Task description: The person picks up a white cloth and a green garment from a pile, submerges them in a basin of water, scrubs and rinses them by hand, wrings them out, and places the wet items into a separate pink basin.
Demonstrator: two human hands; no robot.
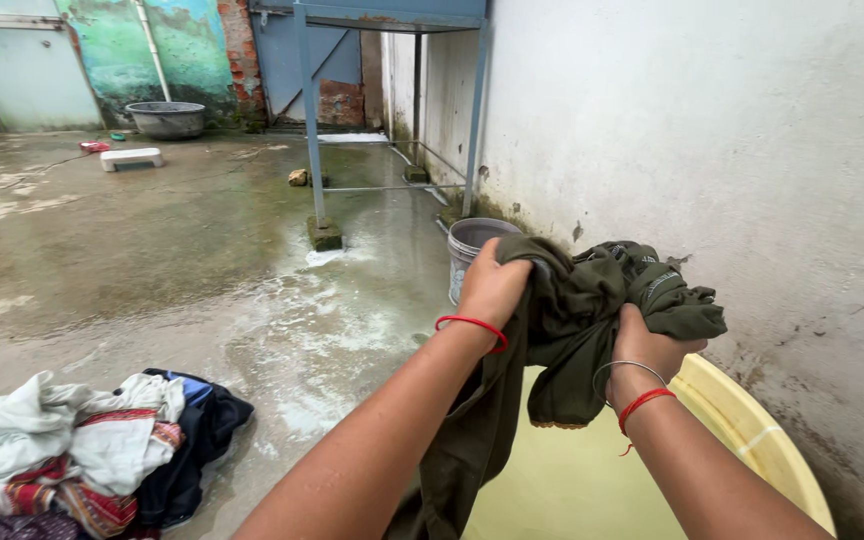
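Note:
Both of my hands grip a wet dark olive garment [577, 310] held up above a yellow tub [752, 430]. My left hand [492, 285] clutches its upper left part, a red bangle on that wrist. My right hand [647, 345] bunches the cloth at the right, with a metal bangle and a red thread on the wrist. A long part of the garment hangs down between my arms into the tub, which holds pale cloudy water [572, 490].
A heap of mixed clothes [82, 450] lies on the wet concrete floor at lower left. A grey bucket [472, 250] stands behind the garment by the white wall. Further back are a blue metal frame [310, 120], a metal basin [165, 118] and a white low stool [132, 158].

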